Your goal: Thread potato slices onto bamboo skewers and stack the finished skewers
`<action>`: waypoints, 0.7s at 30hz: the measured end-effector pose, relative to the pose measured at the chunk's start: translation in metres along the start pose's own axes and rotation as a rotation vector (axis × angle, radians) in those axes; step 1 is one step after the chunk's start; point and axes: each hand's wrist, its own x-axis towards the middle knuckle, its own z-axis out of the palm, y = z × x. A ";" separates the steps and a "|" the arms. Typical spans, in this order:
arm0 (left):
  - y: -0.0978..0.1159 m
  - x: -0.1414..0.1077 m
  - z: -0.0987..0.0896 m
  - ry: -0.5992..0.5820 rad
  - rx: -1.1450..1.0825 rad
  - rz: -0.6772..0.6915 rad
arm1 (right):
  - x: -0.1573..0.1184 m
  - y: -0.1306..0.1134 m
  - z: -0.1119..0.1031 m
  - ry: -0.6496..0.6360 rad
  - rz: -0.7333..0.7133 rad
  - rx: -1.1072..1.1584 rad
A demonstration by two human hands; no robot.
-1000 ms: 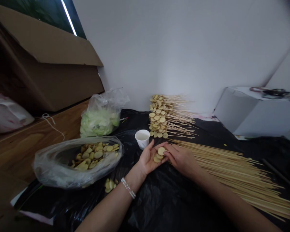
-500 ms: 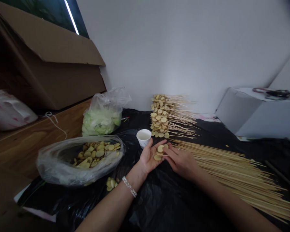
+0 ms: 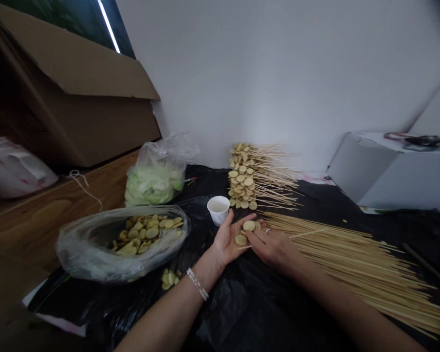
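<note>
My left hand [image 3: 228, 240] is palm up with its fingers stretched out, cradling several round potato slices [image 3: 249, 225] on the palm and fingers. Over its fingertips, my right hand [image 3: 273, 247] is closed, with thumb and fingers pinched on a thin wooden skewer [image 3: 310, 233]. The skewer's tip pokes out to the left, below the slices. Whether any slice is threaded on it, I cannot tell. Just behind my left hand stands a white paper cup [image 3: 218, 210]. Loose skewers [image 3: 355, 266] lie in a broad spread to the right.
Skewered potato slices [image 3: 242, 178] are stacked by the wall. An open plastic bag [image 3: 95, 266] of slices lies left, with a few loose slices [image 3: 169, 278] near it. Behind are a bag of pale green vegetable [image 3: 152, 183] and a cardboard box [image 3: 106, 117]. A white box [image 3: 385, 171] stands right.
The skewer's tip has moved nearer to me and left, and its shaft now shows right of my right hand. The slices in my left palm have shifted slightly. The surroundings are unchanged.
</note>
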 end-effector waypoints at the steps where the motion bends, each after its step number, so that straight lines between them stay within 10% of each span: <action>1: 0.000 0.000 0.000 0.004 0.001 -0.007 | 0.000 0.000 0.000 0.011 0.006 -0.003; 12: -0.003 0.002 0.002 0.180 -0.059 -0.008 | -0.008 0.005 -0.004 0.279 -0.042 -0.036; 21: -0.007 0.005 0.004 0.230 -0.015 -0.048 | -0.009 0.016 -0.006 0.113 0.061 -0.097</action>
